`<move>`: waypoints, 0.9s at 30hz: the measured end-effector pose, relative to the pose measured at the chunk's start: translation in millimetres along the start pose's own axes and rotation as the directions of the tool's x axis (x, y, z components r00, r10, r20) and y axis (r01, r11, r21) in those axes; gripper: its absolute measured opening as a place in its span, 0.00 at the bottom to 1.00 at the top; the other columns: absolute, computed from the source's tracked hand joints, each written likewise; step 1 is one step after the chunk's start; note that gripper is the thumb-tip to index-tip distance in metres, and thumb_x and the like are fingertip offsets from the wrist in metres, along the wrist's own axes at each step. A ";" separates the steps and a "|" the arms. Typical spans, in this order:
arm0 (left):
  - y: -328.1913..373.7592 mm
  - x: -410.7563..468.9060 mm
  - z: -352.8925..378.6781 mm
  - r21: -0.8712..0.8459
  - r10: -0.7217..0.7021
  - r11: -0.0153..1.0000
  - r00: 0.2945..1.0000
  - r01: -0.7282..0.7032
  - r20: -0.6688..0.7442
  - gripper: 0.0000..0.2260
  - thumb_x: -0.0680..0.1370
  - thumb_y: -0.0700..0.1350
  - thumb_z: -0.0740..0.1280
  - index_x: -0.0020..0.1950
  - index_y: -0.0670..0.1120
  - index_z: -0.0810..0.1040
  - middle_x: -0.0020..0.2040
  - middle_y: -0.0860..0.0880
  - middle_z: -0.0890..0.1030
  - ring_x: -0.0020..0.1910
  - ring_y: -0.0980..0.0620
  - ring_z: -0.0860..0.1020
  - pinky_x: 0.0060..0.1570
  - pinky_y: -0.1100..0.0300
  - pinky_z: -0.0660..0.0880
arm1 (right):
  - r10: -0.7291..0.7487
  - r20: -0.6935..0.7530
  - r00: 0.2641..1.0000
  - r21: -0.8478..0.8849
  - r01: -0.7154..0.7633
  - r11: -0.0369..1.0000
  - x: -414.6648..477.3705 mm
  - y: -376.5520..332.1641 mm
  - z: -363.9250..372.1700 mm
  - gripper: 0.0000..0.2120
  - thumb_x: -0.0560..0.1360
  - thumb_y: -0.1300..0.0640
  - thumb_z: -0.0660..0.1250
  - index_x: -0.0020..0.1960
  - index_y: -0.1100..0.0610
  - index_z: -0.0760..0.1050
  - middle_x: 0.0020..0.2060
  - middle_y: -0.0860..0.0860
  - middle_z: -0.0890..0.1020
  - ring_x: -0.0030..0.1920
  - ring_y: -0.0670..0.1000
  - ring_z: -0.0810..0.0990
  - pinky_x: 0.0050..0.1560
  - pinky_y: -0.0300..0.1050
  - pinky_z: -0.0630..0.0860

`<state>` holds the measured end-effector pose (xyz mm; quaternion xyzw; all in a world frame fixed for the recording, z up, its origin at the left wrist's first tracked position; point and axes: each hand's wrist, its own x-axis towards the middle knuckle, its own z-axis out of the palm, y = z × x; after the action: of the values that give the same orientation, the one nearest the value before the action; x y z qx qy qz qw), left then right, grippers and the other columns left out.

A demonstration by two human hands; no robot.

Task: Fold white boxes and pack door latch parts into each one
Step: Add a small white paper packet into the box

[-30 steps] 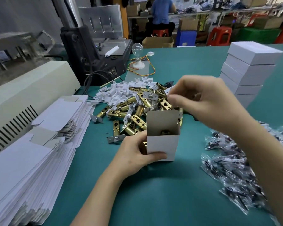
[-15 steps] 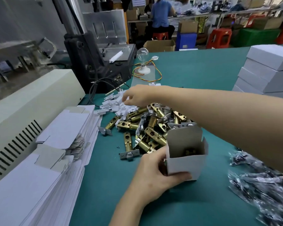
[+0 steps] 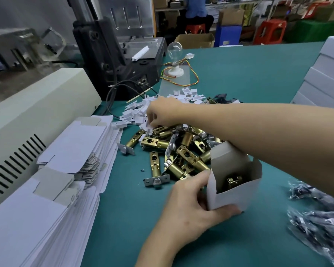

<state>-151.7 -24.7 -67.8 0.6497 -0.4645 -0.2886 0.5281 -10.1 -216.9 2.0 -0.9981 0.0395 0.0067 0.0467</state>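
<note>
My left hand grips an upright white box on the green table, its top open and a brass latch part lying inside. A pile of brass door latches lies behind the box. My right hand reaches across over the pile to the heap of small white plastic pieces and pinches one white piece between its fingertips.
Flat unfolded white boxes are stacked at the left beside a cream machine. Packed white boxes stand stacked at the right. Clear bags of dark hardware lie at the lower right. A bulb on a wired base stands behind.
My right hand left the box top and reached left to the white plastic pieces, where it now pinches one. The left hand kept holding the box.
</note>
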 end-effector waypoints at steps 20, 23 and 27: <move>3.5 -0.1 -2.0 -0.055 -0.044 0.998 0.999 0.044 -0.015 0.20 0.68 0.56 0.79 0.59 0.66 0.82 0.55 0.58 0.87 0.55 0.55 0.85 0.57 0.52 0.83 | -0.019 -0.435 0.900 0.310 0.170 0.935 -184.9 -4.4 -120.0 0.11 0.83 0.56 0.67 0.62 0.52 0.83 0.57 0.49 0.83 0.56 0.47 0.81 0.54 0.45 0.78; 5.8 -1.4 -2.6 -0.095 -0.065 0.993 0.998 0.065 -0.001 0.22 0.69 0.57 0.79 0.61 0.66 0.81 0.58 0.57 0.87 0.57 0.52 0.85 0.60 0.44 0.82 | -0.033 -0.435 0.900 0.355 0.206 0.912 -248.3 -4.6 -124.1 0.12 0.83 0.52 0.65 0.62 0.51 0.83 0.55 0.45 0.82 0.57 0.45 0.81 0.55 0.41 0.78; 10.3 -0.9 -1.2 -0.101 -0.060 0.993 0.998 0.058 -0.015 0.23 0.68 0.59 0.79 0.62 0.68 0.80 0.58 0.56 0.87 0.58 0.44 0.84 0.61 0.38 0.80 | 0.001 -0.330 0.944 0.347 0.120 0.930 -302.7 -0.5 -112.2 0.16 0.82 0.49 0.62 0.59 0.52 0.85 0.53 0.43 0.83 0.56 0.44 0.82 0.54 0.36 0.76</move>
<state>-154.2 -23.5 -57.8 0.6383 -0.4252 -0.3211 0.5556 -310.7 -203.2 119.0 -0.9603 0.0165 -0.1663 0.2232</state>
